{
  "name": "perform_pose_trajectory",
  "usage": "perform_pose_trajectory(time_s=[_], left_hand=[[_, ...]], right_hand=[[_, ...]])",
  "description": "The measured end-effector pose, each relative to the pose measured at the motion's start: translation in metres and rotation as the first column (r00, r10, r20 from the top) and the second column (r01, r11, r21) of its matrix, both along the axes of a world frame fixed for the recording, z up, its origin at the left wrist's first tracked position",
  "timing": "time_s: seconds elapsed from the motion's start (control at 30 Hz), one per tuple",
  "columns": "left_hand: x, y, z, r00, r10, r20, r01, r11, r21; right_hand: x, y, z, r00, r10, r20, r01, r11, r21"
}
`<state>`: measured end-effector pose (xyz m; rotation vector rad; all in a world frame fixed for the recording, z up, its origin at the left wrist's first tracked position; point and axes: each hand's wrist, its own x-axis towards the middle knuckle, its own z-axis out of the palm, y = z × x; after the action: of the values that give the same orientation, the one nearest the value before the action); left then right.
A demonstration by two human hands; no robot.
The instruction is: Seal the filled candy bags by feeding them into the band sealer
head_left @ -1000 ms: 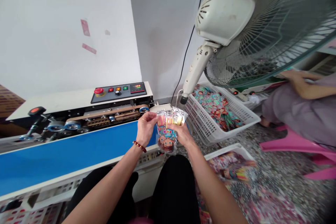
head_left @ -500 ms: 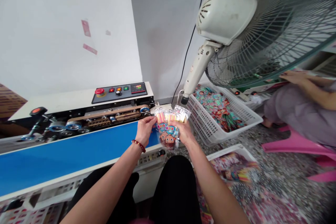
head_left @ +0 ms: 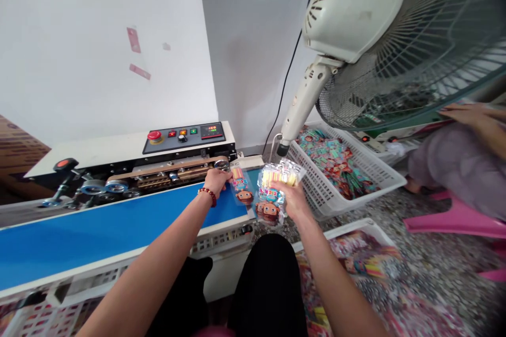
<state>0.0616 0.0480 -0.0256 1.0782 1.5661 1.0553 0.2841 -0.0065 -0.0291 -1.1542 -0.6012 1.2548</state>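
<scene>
My left hand [head_left: 216,182] pinches the upper left edge of one clear candy packet [head_left: 242,189], printed with a brown cartoon face. That packet lies over the right end of the blue conveyor belt [head_left: 158,229], its top close to the rollers of the sealing machine [head_left: 184,172]. Just right of the belt end, my right hand [head_left: 293,197] grips a fanned stack of similar packets [head_left: 269,201], with silvery tops and yellow and pink sticks showing inside. Its thumb lies across the front of the stack; the fingers behind are hidden.
A control panel [head_left: 184,137] with a red knob tops the machine. A standing fan [head_left: 351,18] leans in at right. Beyond it, a white basket [head_left: 385,179] holds many packets; another bin [head_left: 373,226] sits lower. Another person's grey-clothed leg [head_left: 446,152] is near a pink stool [head_left: 454,216].
One packet has come away from the stack and moved left with my left hand, onto the belt end. My right hand has shifted right with the stack. The view has turned slightly.
</scene>
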Motion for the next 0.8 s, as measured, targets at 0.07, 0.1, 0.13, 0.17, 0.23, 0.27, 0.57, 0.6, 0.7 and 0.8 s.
perform_pose_trajectory(time_s=[0.07, 0.1, 0.13, 0.17, 0.23, 0.27, 0.57, 0.6, 0.7, 0.8], left_hand=[[-0.012, -0.001, 0.004, 0.996, 0.008, -0.089, -0.013, 0.999, -0.05], [-0.019, -0.003, 0.008, 0.991, 0.006, -0.131, -0.017, 0.996, -0.082], [-0.026, -0.006, 0.011, 0.984, -0.001, -0.178, -0.019, 0.994, -0.108], [-0.034, -0.012, 0.015, 0.969, -0.011, -0.246, -0.022, 0.991, -0.13], [-0.048, -0.028, 0.02, 0.899, 0.024, -0.438, -0.088, 0.988, -0.127], [-0.052, -0.039, 0.02, 0.833, 0.081, -0.548, -0.147, 0.986, -0.078], [0.017, -0.068, 0.011, 0.966, -0.149, -0.211, 0.188, 0.966, 0.176], [0.024, -0.061, 0.012, 0.98, -0.165, -0.11, 0.18, 0.973, 0.147], [0.031, -0.043, 0.015, 0.993, -0.092, 0.076, 0.089, 0.995, 0.043], [0.025, -0.03, 0.016, 0.998, -0.025, 0.055, 0.03, 0.996, -0.087]], right_hand=[[-0.005, 0.0, 0.0, 1.0, 0.01, 0.002, -0.01, 1.0, 0.0], [-0.008, 0.0, -0.001, 1.0, 0.015, -0.003, -0.015, 1.0, 0.002], [-0.011, 0.001, 0.0, 1.0, 0.024, -0.014, -0.024, 1.0, 0.005], [-0.014, 0.002, 0.0, 0.999, 0.038, -0.032, -0.038, 0.999, 0.006], [-0.019, 0.004, 0.001, 0.993, 0.089, -0.079, -0.089, 0.996, 0.002], [-0.021, 0.005, 0.001, 0.988, 0.118, -0.098, -0.118, 0.993, 0.001], [-0.027, 0.008, 0.004, 0.956, 0.291, -0.041, -0.29, 0.956, 0.029], [-0.027, 0.009, 0.003, 0.957, 0.289, -0.034, -0.288, 0.957, 0.029], [-0.021, 0.012, 0.002, 0.978, 0.203, -0.055, -0.202, 0.979, 0.034], [-0.011, 0.016, 0.001, 0.993, 0.099, -0.066, -0.097, 0.995, 0.027]])
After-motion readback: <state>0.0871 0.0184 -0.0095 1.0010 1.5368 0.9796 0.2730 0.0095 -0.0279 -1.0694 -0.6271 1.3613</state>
